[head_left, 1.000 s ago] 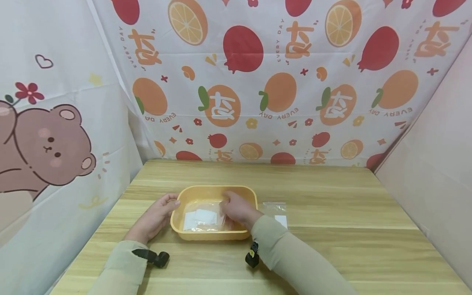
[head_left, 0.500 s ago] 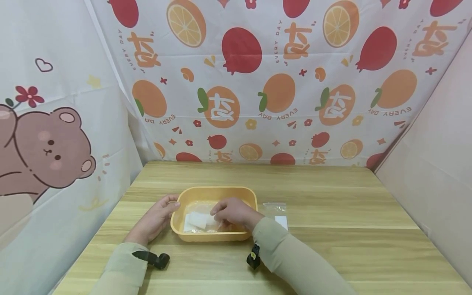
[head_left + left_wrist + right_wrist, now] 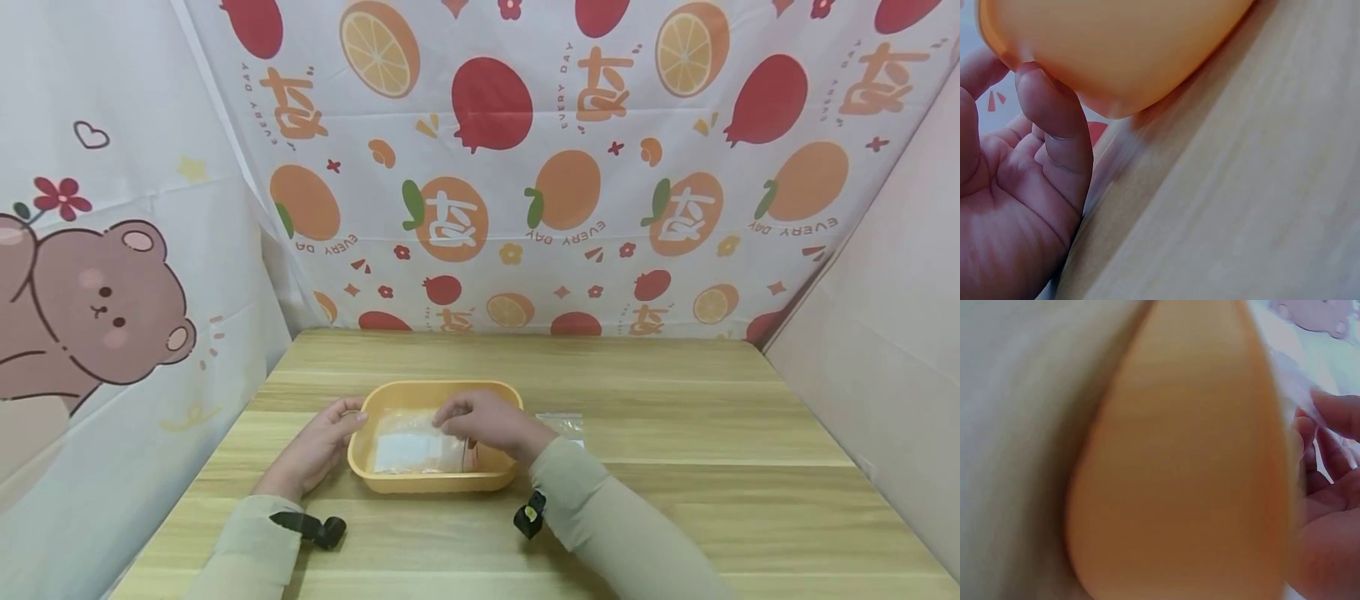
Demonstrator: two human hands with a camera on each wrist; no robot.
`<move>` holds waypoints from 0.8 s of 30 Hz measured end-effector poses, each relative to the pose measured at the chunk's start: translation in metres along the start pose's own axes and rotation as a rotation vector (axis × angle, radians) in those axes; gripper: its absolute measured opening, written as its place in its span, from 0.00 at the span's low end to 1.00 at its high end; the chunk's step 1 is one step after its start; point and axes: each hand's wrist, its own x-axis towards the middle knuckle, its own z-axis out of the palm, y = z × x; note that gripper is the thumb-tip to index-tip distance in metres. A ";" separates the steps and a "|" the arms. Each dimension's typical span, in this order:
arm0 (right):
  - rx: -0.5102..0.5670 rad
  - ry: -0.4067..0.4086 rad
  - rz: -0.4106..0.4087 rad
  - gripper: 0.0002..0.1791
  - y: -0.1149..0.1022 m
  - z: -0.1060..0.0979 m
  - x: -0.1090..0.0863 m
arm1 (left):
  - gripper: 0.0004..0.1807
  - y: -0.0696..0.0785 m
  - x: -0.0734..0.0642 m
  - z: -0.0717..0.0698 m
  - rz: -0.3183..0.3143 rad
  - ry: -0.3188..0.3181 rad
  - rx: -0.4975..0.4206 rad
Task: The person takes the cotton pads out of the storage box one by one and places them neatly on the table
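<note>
A yellow plastic basin (image 3: 435, 482) stands on the table, holding clear plastic bags (image 3: 420, 450) with white panels. At its left end my left hand (image 3: 318, 446) grips the rim; in the left wrist view the thumb (image 3: 1054, 106) presses on the basin wall (image 3: 1129, 50). My right hand (image 3: 491, 421) is over the right part of the basin, pinching the edge of a clear plastic bag between thumb and fingers. That film (image 3: 1294, 381) also shows at the fingertips in the right wrist view. How many bags lie in the basin is unclear.
Just right of the basin, partly behind my right wrist, lies another clear zip bag (image 3: 566, 425). The wooden table (image 3: 690, 467) ends at a fruit-print cloth (image 3: 517, 275) at the back, with a bear-print cloth (image 3: 112, 300) on the left.
My right hand has come up from deep in the basin and shifted slightly right, with a clear plastic bag at its fingertips. The bags in the basin lie differently. My left hand keeps its place.
</note>
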 end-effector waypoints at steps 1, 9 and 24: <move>0.001 0.022 -0.015 0.06 -0.001 -0.005 -0.001 | 0.25 0.000 0.000 0.000 0.000 0.003 -0.001; 0.056 0.157 -0.089 0.15 0.000 -0.057 -0.024 | 0.27 0.001 -0.002 0.001 -0.015 0.010 0.008; -0.293 -0.005 0.033 0.13 0.022 -0.168 -0.093 | 0.27 -0.001 -0.001 0.001 -0.008 0.001 -0.021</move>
